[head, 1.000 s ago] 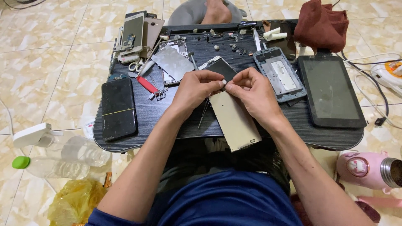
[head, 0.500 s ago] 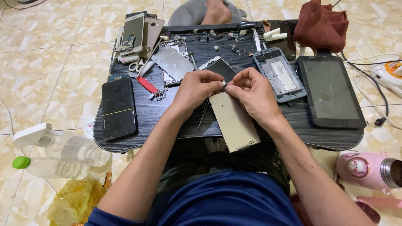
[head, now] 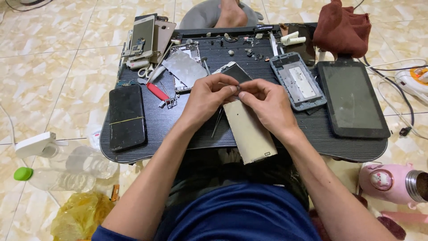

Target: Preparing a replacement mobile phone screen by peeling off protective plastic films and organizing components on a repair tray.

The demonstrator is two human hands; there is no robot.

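1. Left hand [head: 206,96] and right hand [head: 266,103] meet fingertip to fingertip, each grip pinched shut on a tiny part [head: 237,88], too small to identify.
2. Beneath them a gold phone back [head: 249,134] lies on the dark bench [head: 285,134], overhanging its near edge.

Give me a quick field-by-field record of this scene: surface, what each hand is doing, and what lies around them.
Surface: low black table on a tiled floor
Left hand: fingertips pinched on a tiny part, too small to identify
Right hand: fingertips meeting the left hand's, over the gold phone back cover
Under the hands: gold phone back cover, overhanging the table's near edge
Left of hands: black phone, red-handled tool, scissors
Right of hands: grey phone frame, black tablet
Floor: pink flask, yellow plastic bag
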